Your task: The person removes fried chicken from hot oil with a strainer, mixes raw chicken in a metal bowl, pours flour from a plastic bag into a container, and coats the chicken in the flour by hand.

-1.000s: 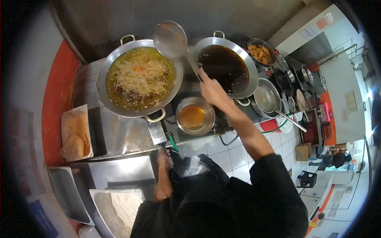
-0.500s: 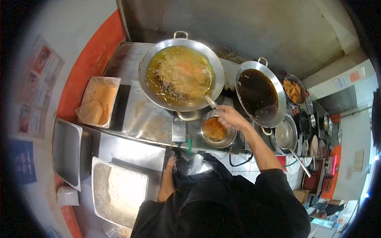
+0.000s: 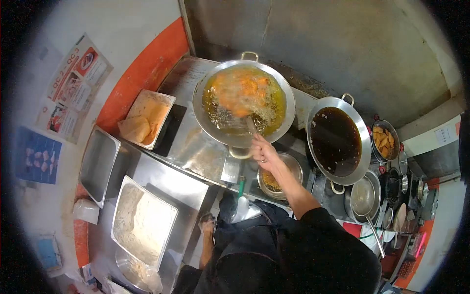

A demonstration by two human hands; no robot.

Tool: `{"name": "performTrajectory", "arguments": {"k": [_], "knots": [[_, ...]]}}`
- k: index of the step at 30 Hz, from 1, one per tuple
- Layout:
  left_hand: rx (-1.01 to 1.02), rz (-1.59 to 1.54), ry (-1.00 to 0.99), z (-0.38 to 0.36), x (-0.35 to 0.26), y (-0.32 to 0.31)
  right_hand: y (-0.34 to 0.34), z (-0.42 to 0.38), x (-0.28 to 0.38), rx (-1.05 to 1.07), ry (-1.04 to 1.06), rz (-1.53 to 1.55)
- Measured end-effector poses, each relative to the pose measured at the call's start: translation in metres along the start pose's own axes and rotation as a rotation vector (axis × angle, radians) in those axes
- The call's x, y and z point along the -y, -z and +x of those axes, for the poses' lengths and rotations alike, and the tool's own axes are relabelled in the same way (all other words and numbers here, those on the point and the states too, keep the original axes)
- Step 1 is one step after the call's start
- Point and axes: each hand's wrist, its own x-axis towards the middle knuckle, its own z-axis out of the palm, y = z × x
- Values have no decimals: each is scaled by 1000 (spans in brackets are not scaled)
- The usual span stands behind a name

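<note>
My right hand [image 3: 264, 151] is closed around the metal handle of a skimmer [image 3: 251, 126]. Its head is down in the large wok [image 3: 203, 122], blurred among bubbling oil [image 3: 279, 105] and orange frying pieces [image 3: 245, 90]. Beneath my right forearm sits a round metal pot [image 3: 293, 164] with a brown, crumb-flecked content. My left hand [image 3: 208, 225] hangs low by the counter edge, beside my dark apron. Its fingers look curled, and what they hold, if anything, is too small to make out.
Right of the wok stands a second wok [image 3: 364, 142] of dark oil, then a pan of fried pieces [image 3: 383, 142] and a strainer [image 3: 364, 196] over a pot. At left are a tray of orange coating [image 3: 152, 117], a metal tray [image 3: 100, 161] and a flour bin [image 3: 144, 215].
My right hand has swept the skimmer to the left within the wok, and the orange pieces have shifted toward the far side. The camera view has turned and moved left.
</note>
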Motion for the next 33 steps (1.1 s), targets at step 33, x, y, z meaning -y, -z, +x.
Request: {"name": "performTrajectory", "arguments": {"k": [33], "knots": [[37, 400, 12, -10, 86, 12, 12, -142, -12, -144, 84, -469]]}}
